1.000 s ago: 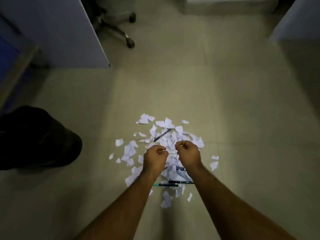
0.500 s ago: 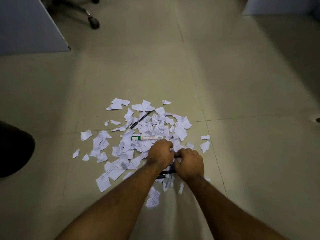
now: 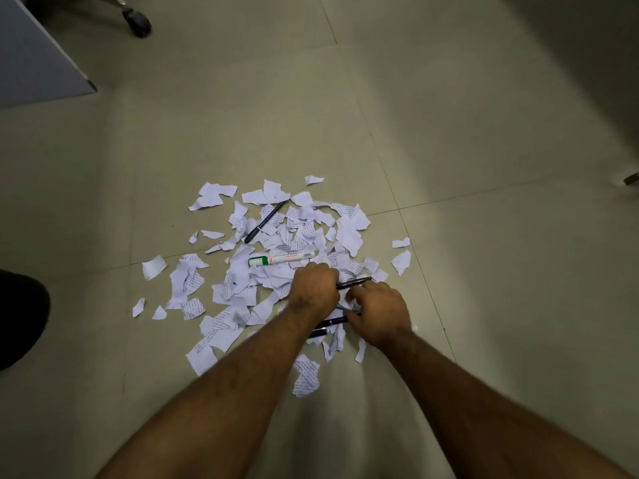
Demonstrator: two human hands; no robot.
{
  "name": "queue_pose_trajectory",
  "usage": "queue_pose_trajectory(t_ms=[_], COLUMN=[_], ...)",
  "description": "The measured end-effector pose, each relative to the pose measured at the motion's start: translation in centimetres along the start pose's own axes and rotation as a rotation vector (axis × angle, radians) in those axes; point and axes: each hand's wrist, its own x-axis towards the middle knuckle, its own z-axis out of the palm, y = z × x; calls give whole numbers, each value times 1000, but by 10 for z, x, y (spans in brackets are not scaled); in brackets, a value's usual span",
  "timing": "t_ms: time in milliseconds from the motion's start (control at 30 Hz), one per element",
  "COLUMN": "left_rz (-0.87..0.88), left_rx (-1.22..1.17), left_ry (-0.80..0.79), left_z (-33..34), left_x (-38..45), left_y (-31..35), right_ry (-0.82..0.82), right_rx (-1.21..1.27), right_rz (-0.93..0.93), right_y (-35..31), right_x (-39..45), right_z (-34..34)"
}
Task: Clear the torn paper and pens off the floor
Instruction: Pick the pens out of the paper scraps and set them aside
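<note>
Torn white paper scraps (image 3: 283, 271) with printed text lie scattered in a pile on the tiled floor. A black pen (image 3: 264, 222) rests at the pile's far side, and a white marker with a green cap (image 3: 281, 258) lies in its middle. My left hand (image 3: 313, 286) is fisted on a dark pen (image 3: 356, 282) whose end sticks out to the right. My right hand (image 3: 380, 314) is curled beside it, its fingers pinching another dark pen (image 3: 332, 321) on the near side of the pile. A third dark pen (image 3: 316, 332) lies partly under my left wrist.
A grey partition panel (image 3: 34, 57) and an office chair caster (image 3: 138, 24) stand at the far left. A dark rounded object (image 3: 17, 316) sits at the left edge. A small object (image 3: 631, 179) pokes in at the right edge.
Both hands dropped from above the pile onto its near side, and the view moved closer. My left hand has closed on a dark pen and my right fingers have closed on another.
</note>
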Motion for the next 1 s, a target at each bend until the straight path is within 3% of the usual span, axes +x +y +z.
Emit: queue_pose_trajectory(t_ms=[233,400,500,567,700,833,1000], left_rz=[-79,-395,-439,-360,58,398,622], left_rx=[-132,-584,-704,-675,-175,32,268], left_ry=[123,147,171,157,122,166,43], left_z=[-18,-32,-41,-46,-45,-29,4], left_x=[-2,-11,-17,-16,-7,5,18], left_y=[-12,-28,-26,-16,23,70,140], right_ry=[-20,-14,18,67,251,389,496], right_rx=[52,295,538,660,901,1185,1106], right_rz=[73,128,235,323,593,946,1106], right_y=[-4,-1,5,18,43,59,124], right_x=[-6,-21,-27,-30,-38,-50,-91], right_z=[3,-7,-18,-24,-36,-26,-24])
